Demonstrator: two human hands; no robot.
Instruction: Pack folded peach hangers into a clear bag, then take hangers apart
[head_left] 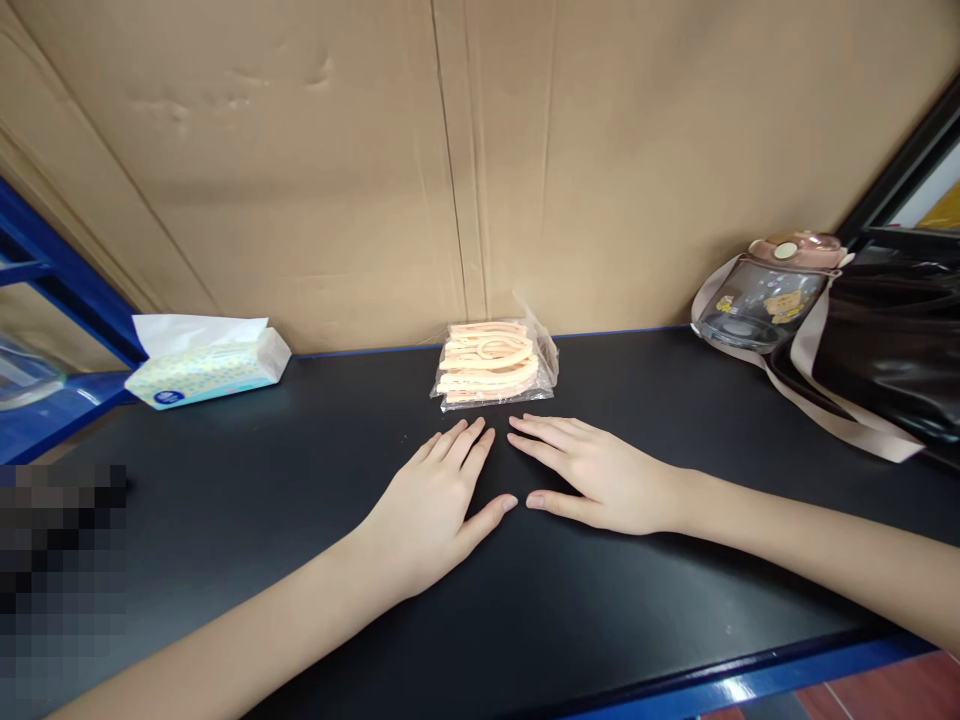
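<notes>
My left hand [431,510] lies flat on the black tabletop [225,500], palm down, fingers stretched out and holding nothing. My right hand [596,475] rests flat beside it, also empty, the two thumbs nearly touching. Just beyond the fingertips sits a clear plastic bag of peach-coloured curved pieces [491,362], close to the cardboard wall. Neither hand touches the bag.
A soft pack of tissues [206,362] lies at the back left. At the right stand a clear drinking bottle with a pink lid [765,295] and a black bag with a beige strap [885,350]. Cardboard sheets [450,150] wall the back. A blue frame [60,290] borders the left.
</notes>
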